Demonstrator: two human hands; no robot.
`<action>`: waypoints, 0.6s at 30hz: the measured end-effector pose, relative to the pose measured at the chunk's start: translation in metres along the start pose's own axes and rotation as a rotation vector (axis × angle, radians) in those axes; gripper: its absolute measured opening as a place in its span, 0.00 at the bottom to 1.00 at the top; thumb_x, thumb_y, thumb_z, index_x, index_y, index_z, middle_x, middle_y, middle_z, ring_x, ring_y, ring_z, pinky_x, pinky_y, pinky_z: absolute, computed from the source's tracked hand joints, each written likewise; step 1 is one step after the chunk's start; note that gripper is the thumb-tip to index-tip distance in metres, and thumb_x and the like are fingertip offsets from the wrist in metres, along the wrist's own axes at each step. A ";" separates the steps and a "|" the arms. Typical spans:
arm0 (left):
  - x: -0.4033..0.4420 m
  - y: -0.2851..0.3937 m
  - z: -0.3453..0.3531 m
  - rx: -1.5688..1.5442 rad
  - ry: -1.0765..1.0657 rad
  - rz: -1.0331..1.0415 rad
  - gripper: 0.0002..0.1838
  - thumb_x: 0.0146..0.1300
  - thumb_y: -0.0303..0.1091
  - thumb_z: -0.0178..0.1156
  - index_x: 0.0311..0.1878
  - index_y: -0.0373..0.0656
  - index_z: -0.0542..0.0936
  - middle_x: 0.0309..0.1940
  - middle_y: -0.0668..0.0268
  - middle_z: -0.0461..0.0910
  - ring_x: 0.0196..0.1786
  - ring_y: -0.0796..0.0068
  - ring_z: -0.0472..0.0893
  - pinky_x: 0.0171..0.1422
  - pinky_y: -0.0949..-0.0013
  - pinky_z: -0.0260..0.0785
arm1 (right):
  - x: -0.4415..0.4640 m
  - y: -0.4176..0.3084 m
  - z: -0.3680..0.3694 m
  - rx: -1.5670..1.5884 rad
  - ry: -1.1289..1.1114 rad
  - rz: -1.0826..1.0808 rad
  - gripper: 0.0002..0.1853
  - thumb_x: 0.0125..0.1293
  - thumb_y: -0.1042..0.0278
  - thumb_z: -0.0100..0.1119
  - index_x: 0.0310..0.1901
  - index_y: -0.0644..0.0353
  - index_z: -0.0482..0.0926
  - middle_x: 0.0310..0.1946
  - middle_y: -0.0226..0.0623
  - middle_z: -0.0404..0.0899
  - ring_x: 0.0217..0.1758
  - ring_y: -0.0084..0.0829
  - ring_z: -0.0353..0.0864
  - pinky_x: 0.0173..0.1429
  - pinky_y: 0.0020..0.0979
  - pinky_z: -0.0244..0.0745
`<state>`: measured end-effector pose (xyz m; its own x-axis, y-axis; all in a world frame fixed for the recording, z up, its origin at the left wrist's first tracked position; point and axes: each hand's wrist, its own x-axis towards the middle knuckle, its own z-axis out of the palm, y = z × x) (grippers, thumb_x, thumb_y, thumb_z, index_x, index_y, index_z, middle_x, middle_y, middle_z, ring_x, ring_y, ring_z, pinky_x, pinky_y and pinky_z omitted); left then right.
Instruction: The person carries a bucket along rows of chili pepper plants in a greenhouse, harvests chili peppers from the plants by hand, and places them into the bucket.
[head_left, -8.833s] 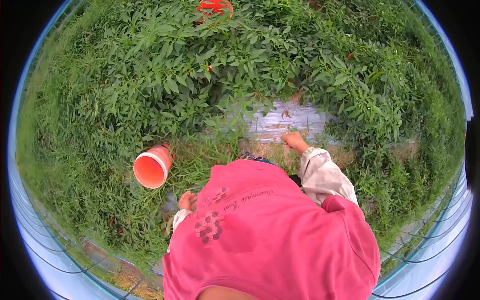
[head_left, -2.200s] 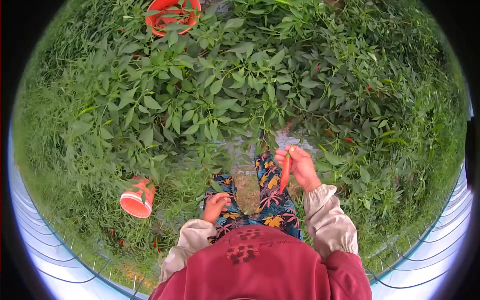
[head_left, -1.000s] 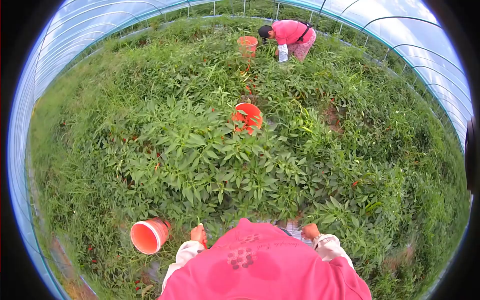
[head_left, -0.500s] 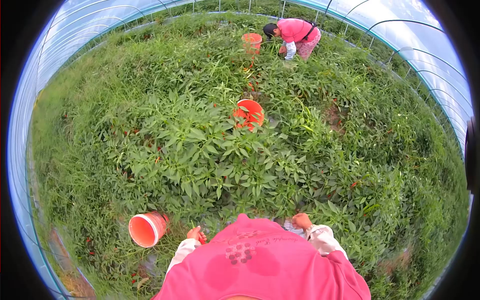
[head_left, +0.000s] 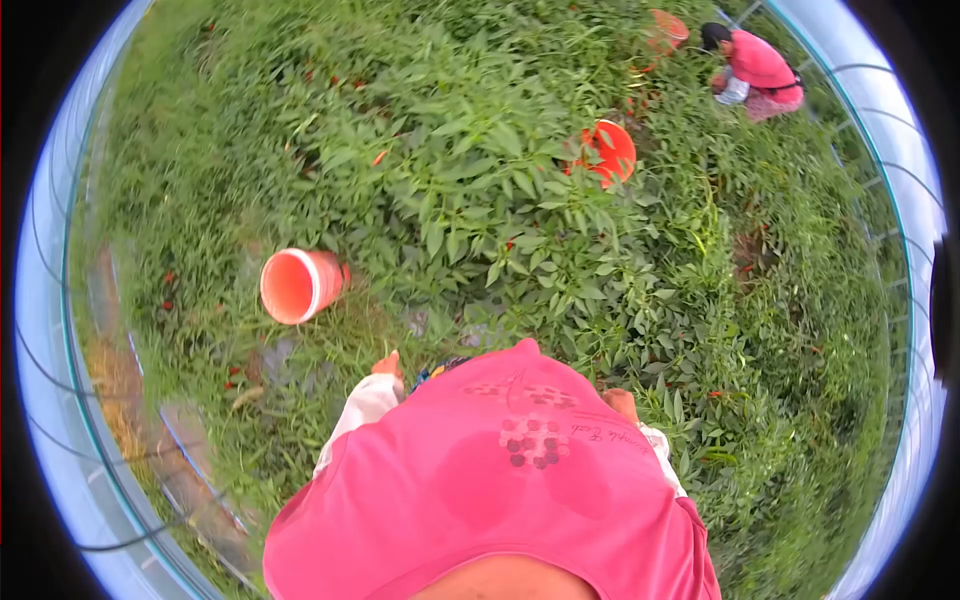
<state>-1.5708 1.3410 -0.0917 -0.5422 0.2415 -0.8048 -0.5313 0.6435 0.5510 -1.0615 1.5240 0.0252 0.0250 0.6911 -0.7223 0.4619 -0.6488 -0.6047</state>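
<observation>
My left hand (head_left: 388,364) is low beside the left edge of the pink shirt (head_left: 480,440), near the grass; it is small and blurred, and what its fingers hold, if anything, cannot be made out. On the other side, my right hand (head_left: 621,404) sits close against the shirt, partly hidden by it, beside green leaves. A tipped red bucket with a white rim (head_left: 290,287) lies up and left of my left hand, its mouth facing me. Farther up, another red bucket (head_left: 618,150) stands among the pepper plants (head_left: 450,190), with red peppers at its mouth.
A co-worker (head_left: 762,68) in pink bends over the plants at the upper right, beside a third red bucket (head_left: 668,32). Blue-edged greenhouse film (head_left: 70,340) curves along both sides. A strip of bare ground (head_left: 205,460) runs at the lower left.
The view has turned toward the left, so the co-worker and the far buckets appear farther right. The red pepper seen earlier in my right hand, then red at my left hand, is no longer visible.
</observation>
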 end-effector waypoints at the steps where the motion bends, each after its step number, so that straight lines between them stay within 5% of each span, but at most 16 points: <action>1: 0.016 -0.019 0.001 -0.013 0.050 0.100 0.21 0.63 0.52 0.53 0.21 0.51 0.62 0.06 0.69 0.55 0.08 0.71 0.58 0.12 0.62 0.45 | 0.001 0.000 0.003 -0.063 -0.055 0.014 0.08 0.57 0.75 0.53 0.37 0.68 0.78 0.24 0.40 0.79 0.19 0.28 0.77 0.18 0.29 0.70; 2: 0.033 -0.032 0.004 -0.098 0.040 0.079 0.21 0.58 0.50 0.58 0.18 0.48 0.66 0.08 0.69 0.61 0.10 0.73 0.60 0.15 0.62 0.48 | 0.006 -0.003 0.001 -0.091 -0.066 -0.010 0.09 0.57 0.75 0.53 0.38 0.69 0.78 0.24 0.40 0.79 0.20 0.28 0.78 0.20 0.29 0.71; 8: -0.003 -0.012 0.010 -0.295 0.097 0.050 0.20 0.59 0.43 0.59 0.17 0.51 0.63 0.07 0.73 0.56 0.08 0.78 0.53 0.13 0.64 0.42 | 0.017 -0.026 0.000 -0.147 -0.177 -0.094 0.12 0.59 0.74 0.52 0.42 0.73 0.76 0.25 0.42 0.80 0.26 0.29 0.80 0.28 0.27 0.75; 10: -0.006 -0.010 -0.003 -0.406 -0.007 -0.018 0.14 0.60 0.44 0.58 0.28 0.49 0.66 0.07 0.68 0.61 0.08 0.72 0.60 0.11 0.64 0.48 | 0.019 -0.036 0.009 -0.120 -0.247 -0.204 0.12 0.59 0.75 0.51 0.42 0.72 0.76 0.26 0.43 0.79 0.24 0.29 0.79 0.27 0.26 0.75; 13: -0.007 0.004 -0.019 -0.412 0.064 -0.145 0.11 0.59 0.40 0.60 0.32 0.48 0.67 0.11 0.65 0.66 0.11 0.70 0.64 0.12 0.63 0.55 | 0.021 -0.065 0.037 -0.237 -0.152 -0.082 0.12 0.59 0.75 0.51 0.44 0.71 0.75 0.27 0.43 0.79 0.22 0.30 0.78 0.24 0.25 0.73; 14: -0.002 0.006 -0.030 -0.468 0.014 -0.195 0.11 0.56 0.34 0.62 0.36 0.48 0.68 0.20 0.63 0.73 0.19 0.66 0.74 0.19 0.61 0.65 | 0.020 -0.075 0.049 -0.217 -0.224 -0.127 0.13 0.60 0.76 0.50 0.46 0.70 0.73 0.27 0.43 0.79 0.20 0.29 0.78 0.22 0.25 0.71; 18: 0.027 0.015 -0.075 -0.587 -0.076 -0.210 0.15 0.52 0.22 0.62 0.41 0.44 0.70 0.35 0.59 0.78 0.39 0.57 0.81 0.38 0.55 0.76 | 0.000 -0.115 0.101 -0.266 -0.162 -0.091 0.13 0.59 0.75 0.51 0.44 0.71 0.75 0.27 0.42 0.80 0.22 0.27 0.78 0.24 0.24 0.71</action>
<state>-1.6420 1.3029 -0.0883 -0.3514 0.2180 -0.9105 -0.9020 0.1816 0.3916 -1.2045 1.5664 0.0609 -0.1584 0.6689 -0.7263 0.6718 -0.4660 -0.5757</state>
